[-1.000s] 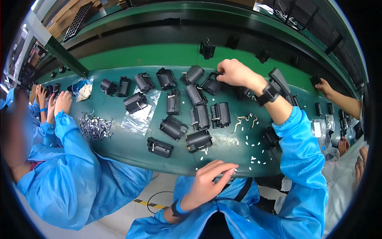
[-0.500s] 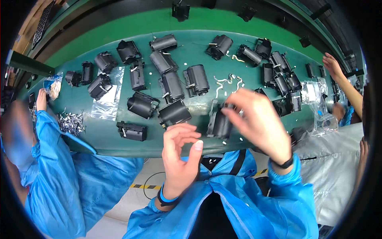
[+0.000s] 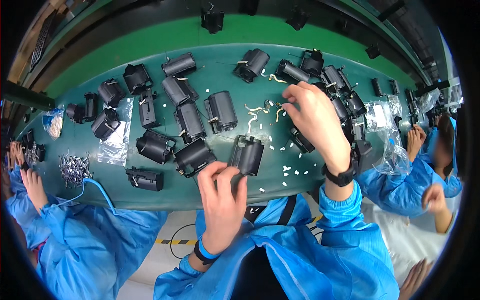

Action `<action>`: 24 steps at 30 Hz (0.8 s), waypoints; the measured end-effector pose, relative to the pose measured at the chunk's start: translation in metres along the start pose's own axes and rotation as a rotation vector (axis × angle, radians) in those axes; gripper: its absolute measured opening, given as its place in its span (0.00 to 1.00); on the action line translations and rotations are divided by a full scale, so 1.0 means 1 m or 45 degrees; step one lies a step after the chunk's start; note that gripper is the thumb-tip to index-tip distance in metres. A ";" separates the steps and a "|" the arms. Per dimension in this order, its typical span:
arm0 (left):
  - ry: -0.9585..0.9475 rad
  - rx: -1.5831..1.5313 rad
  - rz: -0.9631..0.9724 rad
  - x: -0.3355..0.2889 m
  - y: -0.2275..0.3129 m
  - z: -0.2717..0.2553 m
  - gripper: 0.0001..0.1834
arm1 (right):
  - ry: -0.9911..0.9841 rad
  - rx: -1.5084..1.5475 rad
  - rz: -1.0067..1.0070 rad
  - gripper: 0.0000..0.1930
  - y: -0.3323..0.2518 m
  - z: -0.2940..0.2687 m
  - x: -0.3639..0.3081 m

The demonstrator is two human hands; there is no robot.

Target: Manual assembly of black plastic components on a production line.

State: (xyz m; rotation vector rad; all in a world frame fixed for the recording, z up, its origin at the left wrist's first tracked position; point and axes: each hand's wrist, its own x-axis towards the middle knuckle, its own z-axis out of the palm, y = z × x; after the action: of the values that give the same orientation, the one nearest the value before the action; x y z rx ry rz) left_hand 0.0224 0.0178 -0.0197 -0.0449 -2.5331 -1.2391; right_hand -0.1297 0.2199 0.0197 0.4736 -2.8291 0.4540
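My left hand [image 3: 222, 192] pinches the near-left corner of a black plastic housing [image 3: 250, 157], a half-round shell lying in front of me with a thin wire at its top. My right hand [image 3: 317, 117] reaches over the table, thumb and forefinger curved with a gap between them. Its fingertips are beside a loose group of thin white and tan flex cables [image 3: 255, 108]. Nothing is plainly held there. Left of my left hand, another black housing [image 3: 194, 156] lies close by.
More black housings [image 3: 222, 111] lie over the green table [image 3: 200, 192]. Small white bits [image 3: 286, 169] are scattered at right. At left are a plastic bag [image 3: 115, 145] and a pile of small dark-and-white parts [image 3: 75, 167]. Co-workers in blue sit on both sides.
The black housing has been set on the table and my right hand has left it, moving up to the flex cables. My left hand has come onto the housing. The view has shifted slightly.
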 end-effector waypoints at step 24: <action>0.019 -1.231 -0.416 0.042 0.033 -0.018 0.07 | -0.271 1.877 0.361 0.07 -0.078 -0.033 -0.054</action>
State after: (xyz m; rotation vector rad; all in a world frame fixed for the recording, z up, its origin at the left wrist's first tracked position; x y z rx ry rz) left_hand -0.0072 0.0199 0.0283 0.1627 -1.7272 -2.4473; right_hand -0.0468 0.1753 0.0552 0.3016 -2.1739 2.6144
